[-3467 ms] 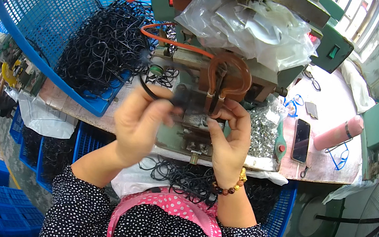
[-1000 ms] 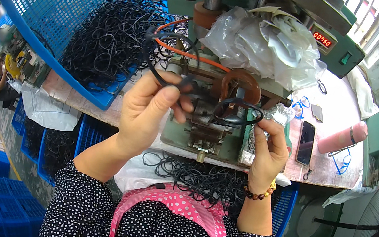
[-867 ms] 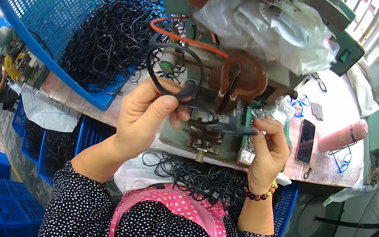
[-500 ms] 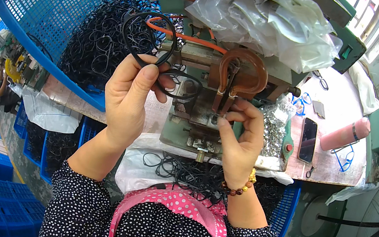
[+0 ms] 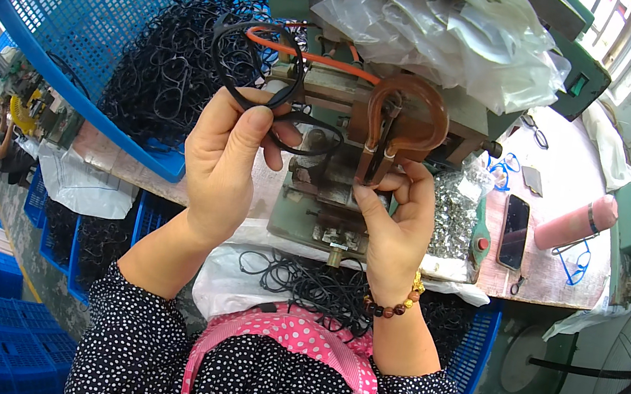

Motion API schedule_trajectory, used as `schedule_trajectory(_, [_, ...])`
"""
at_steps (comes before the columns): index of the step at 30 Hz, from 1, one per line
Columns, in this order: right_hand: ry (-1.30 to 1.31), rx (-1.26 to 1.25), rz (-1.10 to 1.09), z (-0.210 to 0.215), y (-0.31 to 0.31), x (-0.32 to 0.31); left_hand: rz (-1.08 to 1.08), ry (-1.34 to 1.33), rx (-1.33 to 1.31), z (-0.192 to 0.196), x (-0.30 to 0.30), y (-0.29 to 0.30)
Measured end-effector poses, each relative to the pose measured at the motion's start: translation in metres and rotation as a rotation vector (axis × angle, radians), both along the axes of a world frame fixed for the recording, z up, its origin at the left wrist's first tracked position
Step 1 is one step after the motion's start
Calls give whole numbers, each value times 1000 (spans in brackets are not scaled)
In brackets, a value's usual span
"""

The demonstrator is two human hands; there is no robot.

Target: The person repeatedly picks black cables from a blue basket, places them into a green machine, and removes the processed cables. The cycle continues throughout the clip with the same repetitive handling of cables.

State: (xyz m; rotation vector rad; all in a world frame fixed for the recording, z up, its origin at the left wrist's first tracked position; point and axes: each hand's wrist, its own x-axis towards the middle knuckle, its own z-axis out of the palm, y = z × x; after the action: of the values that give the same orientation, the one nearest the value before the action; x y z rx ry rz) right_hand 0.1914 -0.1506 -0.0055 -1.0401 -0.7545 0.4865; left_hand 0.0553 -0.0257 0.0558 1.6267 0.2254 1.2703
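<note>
My left hand (image 5: 223,159) pinches a black eyeglass frame (image 5: 216,53) between thumb and fingers. Its two round rims are tilted, one up to the left, the other toward the machine. My right hand (image 5: 399,230) is at the lower tips of a brown looped coil (image 5: 439,126) on the green bench machine (image 5: 298,215). Thumb and fingers there are curled closed; whatever they hold is too small or hidden to make out. The far rim of the frame is close to the metal fixture under the coil.
A blue basket (image 5: 62,90) heaped with black eyeglass frames (image 5: 163,68) stands at the left. Clear plastic bags (image 5: 446,33) cover the machine's top. A phone (image 5: 514,231), a pink bottle (image 5: 576,224) and blue glasses (image 5: 576,264) lie on the right. More black frames (image 5: 302,285) rest near my lap.
My left hand and the eyeglass frame have shifted slightly right. My right hand has moved a little left and up, closer against the coil tips.
</note>
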Motion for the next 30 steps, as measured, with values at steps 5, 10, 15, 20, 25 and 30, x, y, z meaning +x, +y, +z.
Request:
schedule_trajectory(5, [-69,-5,15,-1,-2,6,-44,104,51,-10,-5,-28])
schedule_trajectory(10, [-110,-81,-94,-3,-24,25,-134,299,206,-19,11,-33])
schedule_trajectory(15, [-168,-40,-317,-11,-62,53,-116,347,248,-26,25,-28])
schedule_trajectory(20, [-154,-139,-726,-51,-90,83,-64,279,421,-33,27,-26])
schedule_trajectory(25, [-557,-453,-565,-76,-99,80,-62,298,397,-35,26,-28])
schedule_trajectory(30, [-1067,-649,-595,-68,-77,72,-10,221,572,-26,28,-26])
